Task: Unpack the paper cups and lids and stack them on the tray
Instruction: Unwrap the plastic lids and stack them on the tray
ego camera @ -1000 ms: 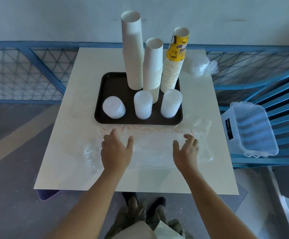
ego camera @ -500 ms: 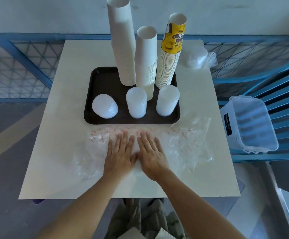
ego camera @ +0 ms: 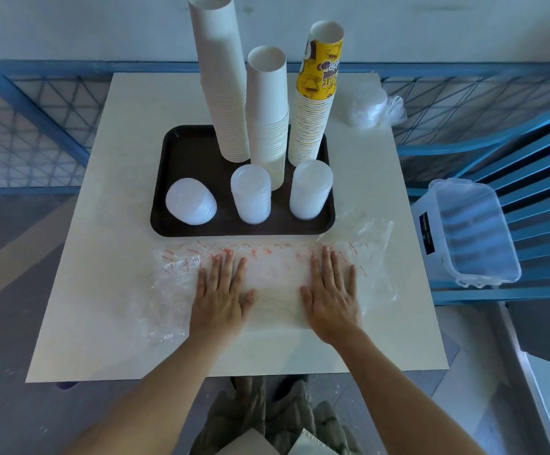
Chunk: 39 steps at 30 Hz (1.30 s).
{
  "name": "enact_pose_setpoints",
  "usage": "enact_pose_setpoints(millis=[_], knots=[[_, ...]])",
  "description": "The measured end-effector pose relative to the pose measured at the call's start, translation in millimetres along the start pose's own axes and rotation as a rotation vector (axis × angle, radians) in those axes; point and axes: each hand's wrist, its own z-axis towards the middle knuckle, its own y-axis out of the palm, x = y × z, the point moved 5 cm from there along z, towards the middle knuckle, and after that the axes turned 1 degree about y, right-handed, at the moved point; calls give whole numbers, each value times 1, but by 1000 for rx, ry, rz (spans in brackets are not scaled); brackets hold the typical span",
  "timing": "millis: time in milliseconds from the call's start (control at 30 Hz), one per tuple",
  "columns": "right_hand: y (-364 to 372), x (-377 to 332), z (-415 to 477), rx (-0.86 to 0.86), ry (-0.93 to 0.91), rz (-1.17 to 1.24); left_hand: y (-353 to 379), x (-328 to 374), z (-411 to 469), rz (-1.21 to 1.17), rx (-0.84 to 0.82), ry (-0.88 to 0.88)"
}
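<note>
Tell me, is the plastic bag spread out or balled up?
Spread out: the plastic bag lies flat on the table, left hand and right hand pressing it.

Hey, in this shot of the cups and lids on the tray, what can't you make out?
Head view only.
Tallest cup stack: top cut off by the picture's upper edge.
Middle cup stack: base hidden behind the middle lid stack.
Plastic bag: red print too small to read.
Far-corner bundle: crumpled plastic blurs its contents.
</note>
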Motion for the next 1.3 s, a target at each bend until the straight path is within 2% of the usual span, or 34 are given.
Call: enact_pose_setpoints(millis=[100, 200, 267, 333, 433, 667, 867, 1033, 1167, 1300], knots=[[0, 8, 0, -73, 60, -31, -10, 1, -1, -29, -82, -30], [-6, 7, 6, -147, 68, -40, -36, 4, 6, -182, -145, -98], [-17, 3, 7, -158, 87, -33, -61, 2, 11, -277, -75, -140], [-30, -1, 7, -141, 124, 33, -85, -4, 10, -340, 88, -177], [-43, -4, 5, -81, 153, 170, -106, -10, 0, -478, 265, -170], [-69, -2, -1, 206, 75, 289, -132, -4, -31, -774, 317, -190], [-90, -13, -1, 406, 2, 286, -149, 14, -34, -913, 294, -147], [-125, -2, 1, 582, 45, 330, -172, 39, -9, -1043, 263, -42], [-159, 22, 13, 635, 121, 369, -199, 67, 15, -1120, 222, 10], [-191, 52, 43, 600, 149, 422, -226, 102, 52, -1103, 209, 64]])
